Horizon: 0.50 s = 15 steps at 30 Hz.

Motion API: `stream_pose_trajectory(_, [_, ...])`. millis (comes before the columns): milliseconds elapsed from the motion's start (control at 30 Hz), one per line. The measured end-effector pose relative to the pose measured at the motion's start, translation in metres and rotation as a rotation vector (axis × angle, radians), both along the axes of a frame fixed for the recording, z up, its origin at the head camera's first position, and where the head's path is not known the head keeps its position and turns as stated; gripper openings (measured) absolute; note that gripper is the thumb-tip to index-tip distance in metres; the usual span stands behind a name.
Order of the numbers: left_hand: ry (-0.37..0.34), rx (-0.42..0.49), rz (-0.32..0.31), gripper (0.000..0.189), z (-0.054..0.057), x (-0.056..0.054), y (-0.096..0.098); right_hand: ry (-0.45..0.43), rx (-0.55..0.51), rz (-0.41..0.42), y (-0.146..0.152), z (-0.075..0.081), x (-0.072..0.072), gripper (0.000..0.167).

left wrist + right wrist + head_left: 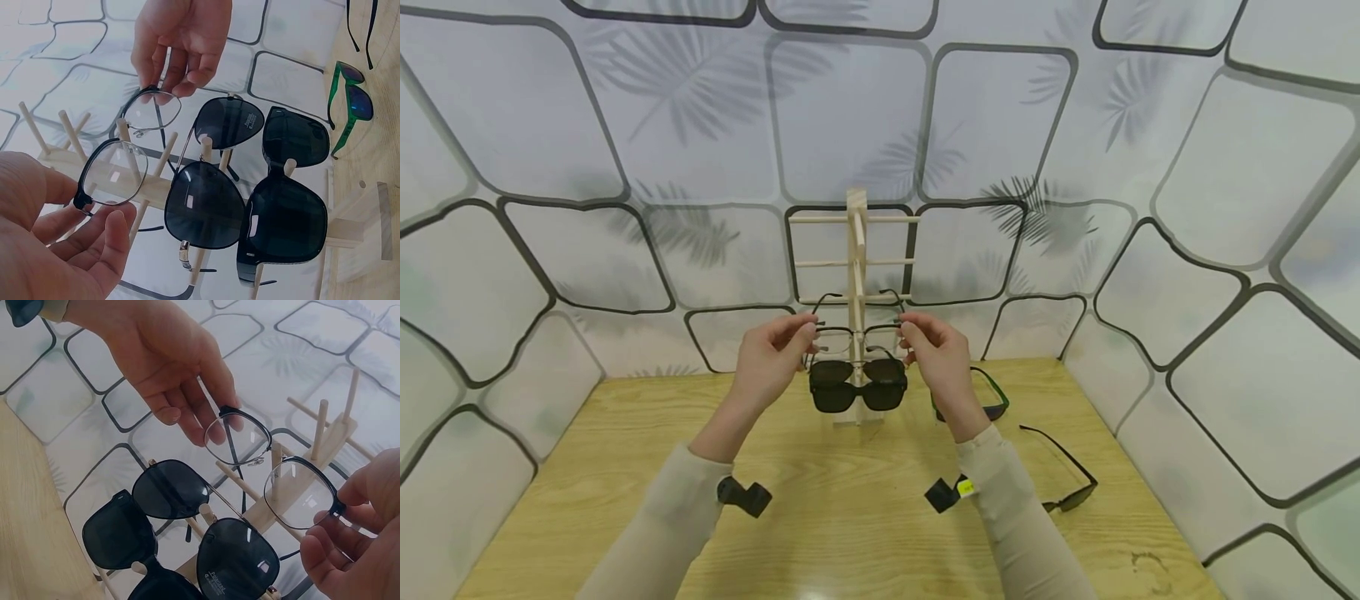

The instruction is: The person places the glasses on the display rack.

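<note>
Clear eyeglasses (pixel 119 172) with a black upper rim are held level in front of a wooden display stand (pixel 857 242), their temples pointing toward it. My left hand (pixel 772 354) pinches one end of the frame between thumb and fingers. At the other end, my right hand (pixel 942 358) pinches the hinge corner. A peg stands between the two lenses; whether the bridge touches it I cannot tell. Just below hang thin-framed sunglasses (pixel 237 559), and under them thick black sunglasses (pixel 284 219), both on the stand's pegs.
Green-framed sunglasses (pixel 357 103) lie on the wooden table (pixel 820 517), right of the stand. Another dark pair (pixel 1078 492) lies nearer, beside my right forearm. Bare pegs (pixel 887 262) stick out on the stand's upper part. Patterned cloth walls (pixel 850 117) enclose the back and sides.
</note>
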<state>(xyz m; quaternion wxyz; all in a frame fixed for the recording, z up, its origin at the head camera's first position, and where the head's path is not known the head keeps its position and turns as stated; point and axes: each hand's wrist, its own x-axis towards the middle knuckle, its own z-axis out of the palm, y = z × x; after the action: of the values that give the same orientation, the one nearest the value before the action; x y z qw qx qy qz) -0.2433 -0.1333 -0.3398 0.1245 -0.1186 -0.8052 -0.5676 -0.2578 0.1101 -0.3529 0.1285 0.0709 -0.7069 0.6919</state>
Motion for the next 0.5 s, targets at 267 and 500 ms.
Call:
stream_pose_trajectory(267, [0.007, 0.007, 0.000, 0.037, -0.006, 0.001, 0.000, 0.023, 0.012, -0.008, 0.004, -0.002, 0.001, 0.026])
stream_pose_trajectory(500, [0.030, 0.005, 0.024, 0.042, -0.014, 0.007, -0.005, 0.013, 0.038, -0.032, 0.017, -0.006, 0.005, 0.025])
